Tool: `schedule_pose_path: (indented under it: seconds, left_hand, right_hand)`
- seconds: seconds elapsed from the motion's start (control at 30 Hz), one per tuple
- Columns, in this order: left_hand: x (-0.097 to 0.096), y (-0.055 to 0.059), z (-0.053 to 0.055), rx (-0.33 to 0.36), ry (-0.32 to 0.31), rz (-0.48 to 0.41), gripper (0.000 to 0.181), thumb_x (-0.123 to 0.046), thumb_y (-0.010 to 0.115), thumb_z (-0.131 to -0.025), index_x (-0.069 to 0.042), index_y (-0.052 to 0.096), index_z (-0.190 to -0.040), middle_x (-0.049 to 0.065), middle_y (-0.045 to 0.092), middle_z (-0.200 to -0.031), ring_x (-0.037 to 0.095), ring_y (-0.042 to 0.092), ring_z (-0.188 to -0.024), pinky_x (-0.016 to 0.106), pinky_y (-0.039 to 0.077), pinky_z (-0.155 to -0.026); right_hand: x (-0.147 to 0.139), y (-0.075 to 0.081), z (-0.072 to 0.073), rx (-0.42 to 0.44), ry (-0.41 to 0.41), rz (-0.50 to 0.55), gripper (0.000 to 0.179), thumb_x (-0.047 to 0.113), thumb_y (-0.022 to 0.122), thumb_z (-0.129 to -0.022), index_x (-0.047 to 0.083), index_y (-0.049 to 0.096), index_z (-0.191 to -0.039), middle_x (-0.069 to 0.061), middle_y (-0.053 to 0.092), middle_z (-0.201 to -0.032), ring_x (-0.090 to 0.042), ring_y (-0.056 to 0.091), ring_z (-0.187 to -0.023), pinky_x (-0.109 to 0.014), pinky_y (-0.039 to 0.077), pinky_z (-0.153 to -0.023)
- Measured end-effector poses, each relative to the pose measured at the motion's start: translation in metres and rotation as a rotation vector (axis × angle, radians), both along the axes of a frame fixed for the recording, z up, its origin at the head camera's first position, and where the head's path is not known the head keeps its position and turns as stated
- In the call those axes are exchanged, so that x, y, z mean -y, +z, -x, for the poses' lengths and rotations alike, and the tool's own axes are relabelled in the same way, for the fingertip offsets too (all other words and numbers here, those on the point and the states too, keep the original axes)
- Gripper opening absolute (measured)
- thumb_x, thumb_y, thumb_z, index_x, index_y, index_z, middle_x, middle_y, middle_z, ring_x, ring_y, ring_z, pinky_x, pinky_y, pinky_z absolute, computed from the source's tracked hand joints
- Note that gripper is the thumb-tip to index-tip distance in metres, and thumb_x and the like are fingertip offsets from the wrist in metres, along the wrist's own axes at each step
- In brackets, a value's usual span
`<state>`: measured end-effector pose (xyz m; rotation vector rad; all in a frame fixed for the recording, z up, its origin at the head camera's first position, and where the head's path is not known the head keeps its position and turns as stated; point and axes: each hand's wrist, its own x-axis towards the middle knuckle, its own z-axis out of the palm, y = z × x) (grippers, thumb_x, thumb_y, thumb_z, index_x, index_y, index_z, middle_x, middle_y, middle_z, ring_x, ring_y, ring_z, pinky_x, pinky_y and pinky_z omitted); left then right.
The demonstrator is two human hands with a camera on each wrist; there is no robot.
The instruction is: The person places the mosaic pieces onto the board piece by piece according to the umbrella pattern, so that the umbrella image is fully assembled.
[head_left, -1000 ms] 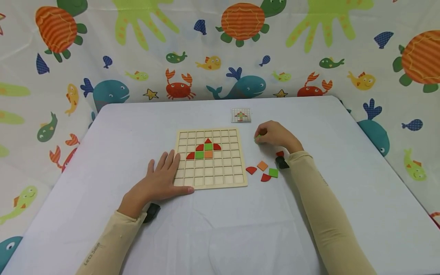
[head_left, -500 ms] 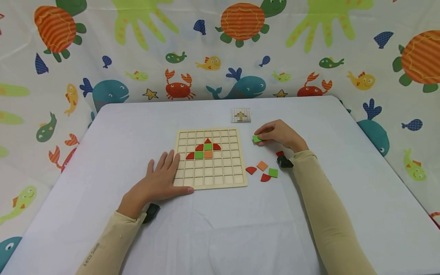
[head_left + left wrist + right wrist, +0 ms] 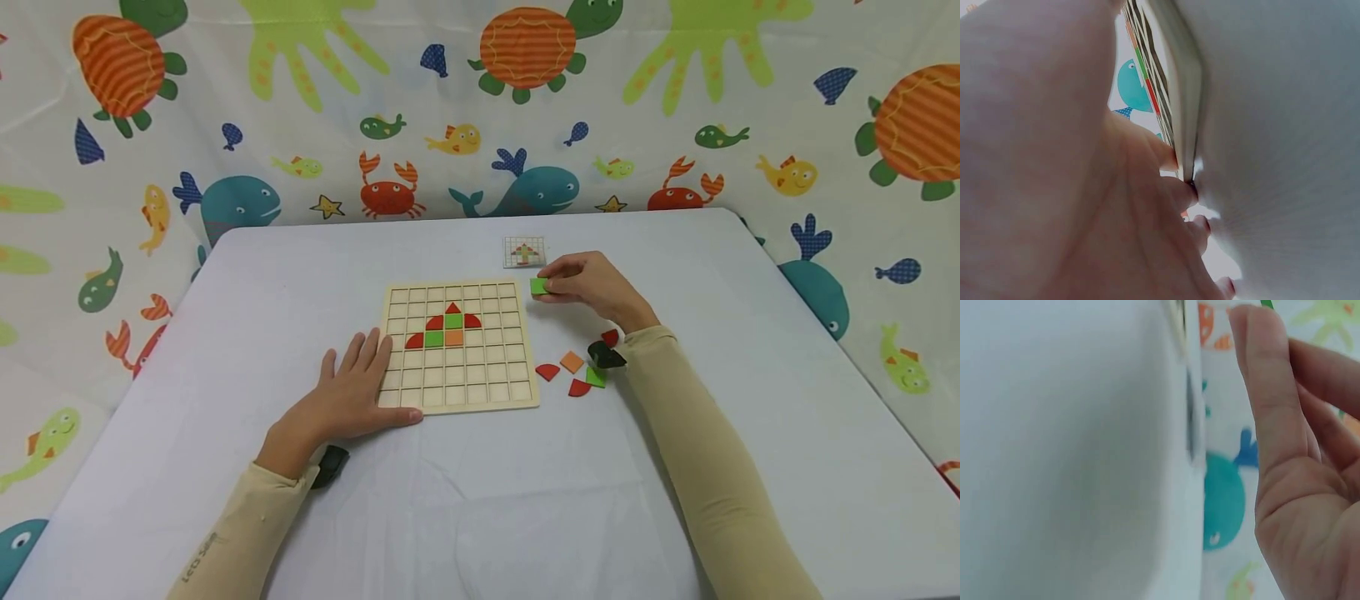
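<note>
White worktop: left hand spread, touching grid board at near-left; right hand, well apart, pinches green tile just beyond far-right corner. Suggest steadying board, squaring tile before lowering flat.

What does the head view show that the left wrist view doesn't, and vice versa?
Head only: the right hand pinching a green square, the pattern card, and the loose pieces right of the board.

Left wrist only: the palm side of the left hand, and a close, steep side-on look at the wooden board.

Both: left hand against the board, colored pieces set in it (just slivers from the wrist), and the sea-animal backdrop.
</note>
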<state>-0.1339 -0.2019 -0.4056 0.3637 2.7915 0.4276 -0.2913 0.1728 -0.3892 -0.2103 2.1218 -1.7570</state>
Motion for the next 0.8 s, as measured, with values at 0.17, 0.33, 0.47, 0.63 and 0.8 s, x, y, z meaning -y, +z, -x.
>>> schedule_pose_path:
  seconds: [0.17,0.33,0.47,0.63,0.8]
  left_hand:
    - [0.001,0.000,0.000,0.000,0.001,-0.001,0.129,-0.072,0.075,-0.086,0.007,0.014,-0.168,0.030,0.006,-0.175,0.051,0.002,-0.160,0.076,0.000,-0.120]
    - [0.003,-0.001,0.001,-0.004,-0.006,0.000,0.129,-0.073,0.075,-0.087,0.007,0.014,-0.168,0.030,0.005,-0.175,0.051,0.001,-0.160,0.076,-0.001,-0.119]
    - [0.004,-0.003,0.002,-0.002,-0.010,0.001,0.128,-0.072,0.074,-0.087,0.006,0.013,-0.168,0.029,0.004,-0.175,0.050,0.000,-0.161,0.075,-0.002,-0.120]
    - [0.005,-0.005,0.002,0.003,-0.009,0.002,0.129,-0.072,0.074,-0.088,0.006,0.012,-0.168,0.028,0.002,-0.176,0.049,-0.002,-0.161,0.074,-0.003,-0.120]
    - [0.005,-0.007,0.002,0.007,-0.005,0.008,0.129,-0.073,0.073,-0.088,0.006,0.011,-0.169,0.028,0.001,-0.176,0.049,-0.002,-0.161,0.075,-0.003,-0.120]
  right_hand:
    - [0.027,0.007,-0.009,0.039,0.016,0.122,0.026,-0.006,0.066,-0.103,-0.015,0.066,-0.128,-0.022,0.065,-0.111,-0.023,0.080,-0.086,-0.037,0.061,-0.087]
    - [0.052,0.010,-0.019,0.018,0.069,0.079,0.021,-0.004,0.068,-0.103,-0.013,0.069,-0.122,-0.021,0.065,-0.108,-0.024,0.080,-0.084,-0.034,0.062,-0.085]
    - [0.068,0.010,-0.028,-0.011,0.106,0.013,0.019,0.000,0.072,-0.101,-0.010,0.072,-0.118,-0.020,0.066,-0.103,-0.024,0.079,-0.081,-0.034,0.062,-0.084]
    - [0.079,0.007,-0.036,0.001,0.152,-0.051,0.018,0.001,0.071,-0.102,-0.007,0.074,-0.118,-0.017,0.068,-0.099,-0.027,0.079,-0.082,-0.038,0.057,-0.099]
    - [0.085,0.002,-0.040,-0.059,0.167,-0.178,0.017,0.003,0.072,-0.101,-0.003,0.077,-0.116,-0.013,0.070,-0.100,-0.023,0.073,-0.088,-0.039,0.049,-0.105]
